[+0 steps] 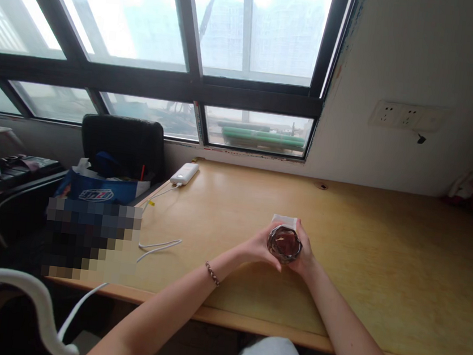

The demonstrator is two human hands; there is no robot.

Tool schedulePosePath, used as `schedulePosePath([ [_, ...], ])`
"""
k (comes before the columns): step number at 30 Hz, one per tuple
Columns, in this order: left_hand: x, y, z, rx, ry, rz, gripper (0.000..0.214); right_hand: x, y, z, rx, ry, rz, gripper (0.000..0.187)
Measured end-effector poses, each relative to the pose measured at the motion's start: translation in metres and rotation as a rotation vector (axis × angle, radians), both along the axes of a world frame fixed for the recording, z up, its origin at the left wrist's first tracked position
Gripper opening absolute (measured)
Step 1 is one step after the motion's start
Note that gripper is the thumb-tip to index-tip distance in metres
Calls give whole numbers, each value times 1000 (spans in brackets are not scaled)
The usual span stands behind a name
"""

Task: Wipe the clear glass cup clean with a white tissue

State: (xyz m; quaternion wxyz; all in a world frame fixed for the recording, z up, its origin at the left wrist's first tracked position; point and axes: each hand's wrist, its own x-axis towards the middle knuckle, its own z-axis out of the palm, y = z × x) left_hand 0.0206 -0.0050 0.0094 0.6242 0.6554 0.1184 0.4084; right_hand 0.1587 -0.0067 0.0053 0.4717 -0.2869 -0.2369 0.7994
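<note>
Both my hands meet over the middle of the wooden desk (380, 262). My left hand (256, 247) and my right hand (304, 253) are wrapped around a small open foil snack packet (283, 243), whose mouth faces up and shows dark reddish-brown contents. A white edge of the packet shows just behind my fingers. A beaded bracelet (212, 273) sits on my left wrist.
A white power bank (184, 173) lies at the desk's back left, its white cable (156, 245) trailing toward the front edge. A black chair (123, 144) with a blue bag (98, 190) stands left. Window behind, wall sockets (408, 116) at right.
</note>
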Motion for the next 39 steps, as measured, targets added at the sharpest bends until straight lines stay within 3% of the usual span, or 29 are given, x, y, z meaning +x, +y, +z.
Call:
schedulePosePath([
  [4, -1, 0, 3, -34, 43, -29, 87, 4, 3, -3, -47, -22, 90, 61],
  [13, 12, -9, 0, -12, 52, 212, 72, 4, 8, -8, -98, -77, -11, 64],
  [17, 10, -8, 3, 9, 76, 489, 71, 5, 7, 0, 9, -46, 58, 63],
  [21, 1, -4, 1, 66, 208, 843, 74, 0, 4, 5, 110, 38, 97, 46],
  [23, -1, -1, -2, 114, 278, 905, 80, -5, 2, 5, 122, 42, 60, 35],
  [25, -1, 2, -5, 160, 281, 839, 86, -8, 2, 3, 120, 19, -25, 28],
  [28, 2, 6, -7, 189, 152, 584, 89, -9, 3, 1, 112, -23, -162, 26],
  [32, 6, 4, -7, 143, 29, 286, 85, -6, 3, 1, 90, -86, -232, 27],
  [34, 5, 1, -6, 141, 48, 257, 85, -6, 3, 2, 85, -95, -248, 26],
  [39, 2, -4, 3, 268, 169, 326, 86, -2, 5, 2, 112, -131, -349, 24],
])
